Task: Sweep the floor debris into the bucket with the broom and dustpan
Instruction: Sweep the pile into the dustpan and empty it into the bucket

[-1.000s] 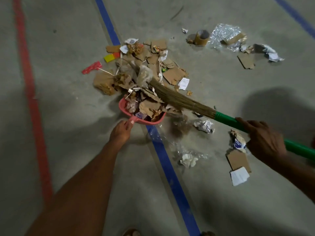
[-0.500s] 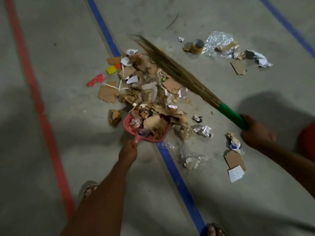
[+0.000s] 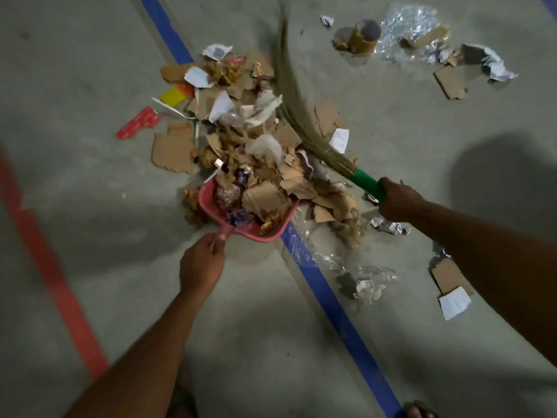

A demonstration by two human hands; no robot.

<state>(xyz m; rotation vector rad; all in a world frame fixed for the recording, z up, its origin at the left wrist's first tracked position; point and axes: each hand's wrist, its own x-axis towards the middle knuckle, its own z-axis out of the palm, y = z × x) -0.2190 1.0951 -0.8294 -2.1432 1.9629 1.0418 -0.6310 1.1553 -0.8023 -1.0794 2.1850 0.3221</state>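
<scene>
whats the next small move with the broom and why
Probably a short broom stroke toward the dustpan. The right hand grips the green handle, the bristles lie along the far right edge of the debris pile, and the left hand holds the dustpan at its near side.

Left hand (image 3: 200, 263) and right hand (image 3: 398, 203) bare, forearms (image 3: 144, 351) bare to the frame edge; bare toes (image 3: 417, 411) at five o'clock.
</scene>
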